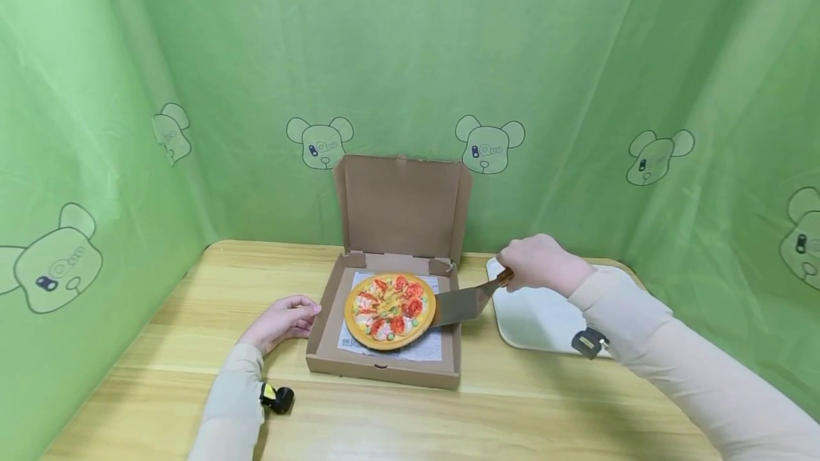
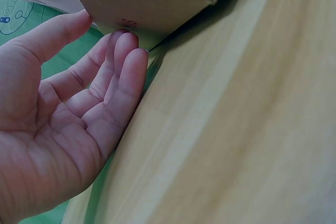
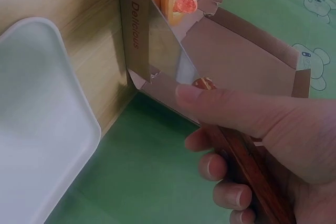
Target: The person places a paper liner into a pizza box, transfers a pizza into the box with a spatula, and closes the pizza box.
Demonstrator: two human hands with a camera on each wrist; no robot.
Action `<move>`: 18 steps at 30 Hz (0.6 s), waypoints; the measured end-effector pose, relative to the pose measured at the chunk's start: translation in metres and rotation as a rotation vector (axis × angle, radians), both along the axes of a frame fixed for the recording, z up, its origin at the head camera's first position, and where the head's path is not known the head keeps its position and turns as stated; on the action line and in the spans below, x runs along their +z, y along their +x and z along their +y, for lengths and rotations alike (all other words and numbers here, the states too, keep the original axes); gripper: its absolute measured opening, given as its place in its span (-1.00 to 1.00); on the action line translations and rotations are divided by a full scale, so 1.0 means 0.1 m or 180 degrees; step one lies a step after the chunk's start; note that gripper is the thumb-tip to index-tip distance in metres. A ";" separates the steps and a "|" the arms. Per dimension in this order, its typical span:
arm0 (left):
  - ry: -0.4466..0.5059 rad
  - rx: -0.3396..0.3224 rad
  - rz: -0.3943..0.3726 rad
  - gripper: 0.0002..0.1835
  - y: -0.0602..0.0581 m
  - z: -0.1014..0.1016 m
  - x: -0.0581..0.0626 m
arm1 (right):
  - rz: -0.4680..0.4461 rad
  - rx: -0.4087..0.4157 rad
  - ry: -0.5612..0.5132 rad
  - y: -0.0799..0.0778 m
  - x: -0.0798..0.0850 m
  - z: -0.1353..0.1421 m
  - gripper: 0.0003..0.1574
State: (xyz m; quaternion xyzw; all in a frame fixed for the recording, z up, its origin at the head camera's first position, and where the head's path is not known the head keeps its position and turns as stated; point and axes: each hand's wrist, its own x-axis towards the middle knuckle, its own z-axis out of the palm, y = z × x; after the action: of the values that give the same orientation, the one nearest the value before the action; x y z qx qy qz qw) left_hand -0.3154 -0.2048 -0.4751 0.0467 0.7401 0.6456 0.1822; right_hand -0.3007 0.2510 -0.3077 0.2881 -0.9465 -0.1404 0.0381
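Note:
A pizza (image 1: 390,311) with red and pink toppings is over the paper liner (image 1: 423,351) in the open cardboard pizza box (image 1: 384,371). My right hand (image 1: 544,264) grips the wooden handle (image 3: 247,171) of a pizza spatula (image 1: 458,306). Its metal blade crosses the box's right wall, and its tip is hidden beneath the pizza's right edge. At the box's left side, my left hand (image 1: 285,322) touches the outer wall with its fingertips, fingers gently bent. In the left wrist view the palm of that hand (image 2: 68,114) holds nothing.
A white tray (image 1: 544,319) lies on the wooden table (image 1: 512,404) to the right, under my right forearm. The box lid (image 1: 403,208) stands upright at the back. Green curtains (image 1: 397,48) with bear drawings surround the table.

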 end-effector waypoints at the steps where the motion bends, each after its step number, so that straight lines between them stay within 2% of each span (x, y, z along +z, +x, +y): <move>1: -0.0003 -0.0005 0.0000 -0.77 0.00 0.00 0.00 | 0.0011 0.0001 -0.0003 0.00 0.00 0.01 -0.65; 18: -0.0032 -0.0011 0.0004 -0.69 -0.01 0.00 -0.01 | 0.0047 -0.0142 0.0124 0.04 0.13 0.06 -0.62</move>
State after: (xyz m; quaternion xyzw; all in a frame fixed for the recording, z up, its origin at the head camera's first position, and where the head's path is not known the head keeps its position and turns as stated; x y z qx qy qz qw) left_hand -0.3166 -0.2052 -0.4756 0.0474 0.7434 0.6416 0.1830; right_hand -0.2965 0.2568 -0.2943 0.2665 -0.9495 -0.1618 0.0364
